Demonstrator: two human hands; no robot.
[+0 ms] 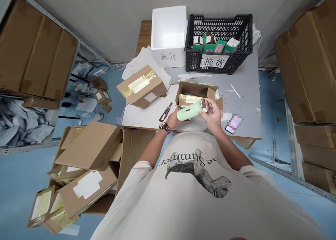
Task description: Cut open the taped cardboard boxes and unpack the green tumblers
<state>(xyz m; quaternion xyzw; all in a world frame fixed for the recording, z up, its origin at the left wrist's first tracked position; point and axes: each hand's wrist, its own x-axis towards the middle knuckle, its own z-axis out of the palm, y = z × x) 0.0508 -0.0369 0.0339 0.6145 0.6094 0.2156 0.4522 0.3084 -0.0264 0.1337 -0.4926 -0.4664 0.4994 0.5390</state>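
Okay, pale green bottle sits between both hands, just on the wearer's side of the open carton, long axis running crosswise, base end gripped by left hand, metal-capped end, slightly farther out, pinched by right hand.

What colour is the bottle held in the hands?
Pale green bottle, seen in the head view.
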